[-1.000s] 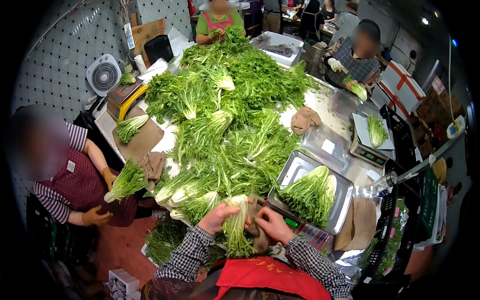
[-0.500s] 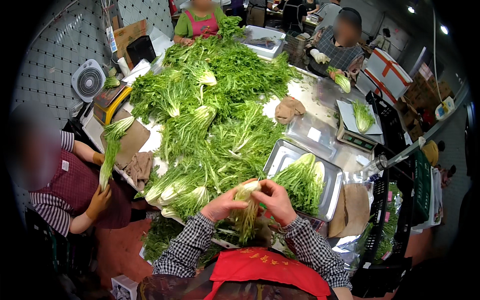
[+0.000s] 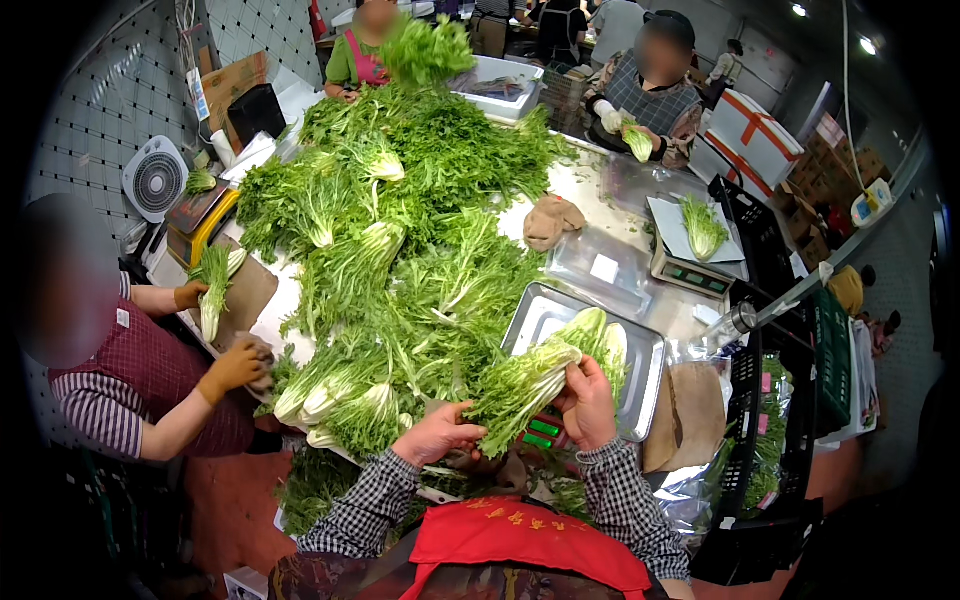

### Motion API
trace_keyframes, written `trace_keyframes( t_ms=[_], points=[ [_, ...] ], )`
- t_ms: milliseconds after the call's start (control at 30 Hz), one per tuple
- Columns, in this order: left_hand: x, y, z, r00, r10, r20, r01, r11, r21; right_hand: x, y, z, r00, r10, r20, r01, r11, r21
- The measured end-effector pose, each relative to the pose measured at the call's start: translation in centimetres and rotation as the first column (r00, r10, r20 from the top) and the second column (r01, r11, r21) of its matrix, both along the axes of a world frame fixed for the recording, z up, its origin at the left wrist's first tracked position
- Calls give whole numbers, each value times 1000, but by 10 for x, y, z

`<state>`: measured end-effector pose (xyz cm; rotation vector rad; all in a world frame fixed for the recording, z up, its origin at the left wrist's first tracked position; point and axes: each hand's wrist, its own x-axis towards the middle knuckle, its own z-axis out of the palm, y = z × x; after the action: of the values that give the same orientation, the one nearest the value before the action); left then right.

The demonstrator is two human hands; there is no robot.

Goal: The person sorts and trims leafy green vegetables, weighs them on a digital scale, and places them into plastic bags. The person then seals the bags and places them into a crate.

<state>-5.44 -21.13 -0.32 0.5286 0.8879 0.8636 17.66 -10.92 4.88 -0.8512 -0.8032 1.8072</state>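
Over the near edge of the table I hold a bunch of leafy greens [image 3: 525, 388], with pale stems and feathery leaves, lying slantwise between my hands. My right hand [image 3: 590, 405] is closed round its pale stem end. My left hand [image 3: 438, 436] pinches the leaf tips at the lower left. Just beyond my right hand is a metal tray [image 3: 652, 372] with more bunches [image 3: 612, 345] in it. A lit green display [image 3: 543, 430] shows below the held bunch, partly covered by it.
A big heap of greens [image 3: 420, 150] covers the table. Brown cloths [image 3: 552, 222] and a scale [image 3: 690, 270] bearing a bunch stand right. A co-worker's gloved hands [image 3: 238, 368] handle greens and cloth at left; two more people work across the table. Black crates [image 3: 735, 430] line the right.
My hands have moved apart and the bunch has turned from hanging down to lying slantwise, stem end up right. The left co-worker's near hand has gone from the greens to a cloth.
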Motion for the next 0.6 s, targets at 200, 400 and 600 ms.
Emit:
trace_keyframes(
  t_ms=[200,400,600],
  points=[
    [27,-4,-13,981,-196,6,195,980,37,26,-20,17,993,-24,113,17,998,62],
    [51,-20,-37,934,-326,146,329,944,2,63,-24,25,985,-50,164,39,997,70],
    [55,-21,-38,955,-278,108,283,959,-32,92,30,18,959,-168,228,125,973,195]
  ],
)
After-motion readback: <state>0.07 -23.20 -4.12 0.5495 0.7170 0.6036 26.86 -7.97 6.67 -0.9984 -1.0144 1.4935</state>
